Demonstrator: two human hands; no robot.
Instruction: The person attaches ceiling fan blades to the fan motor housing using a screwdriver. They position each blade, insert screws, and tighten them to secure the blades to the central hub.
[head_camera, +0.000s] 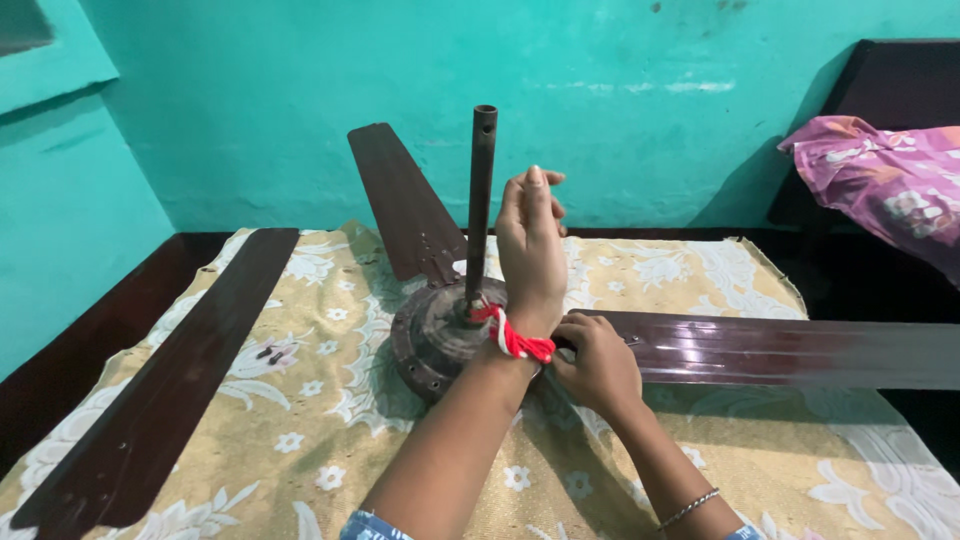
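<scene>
A dark brown ceiling fan motor (432, 340) sits near the middle of a bed covered with a yellow floral sheet (330, 440), its downrod (481, 205) standing upright. The left hand (530, 250) is raised beside the rod with fingers straight and close together, a red and white thread (514, 340) tied round its wrist. The right hand (597, 362) is curled at the root of the glossy blade (780, 350) that runs toward the bed's right edge; whether it pinches anything cannot be told. A second blade (405, 205) points toward the far edge, and a loose blade (165, 385) lies along the left edge. Two small dark screws (270, 353) rest on the sheet between it and the motor.
</scene>
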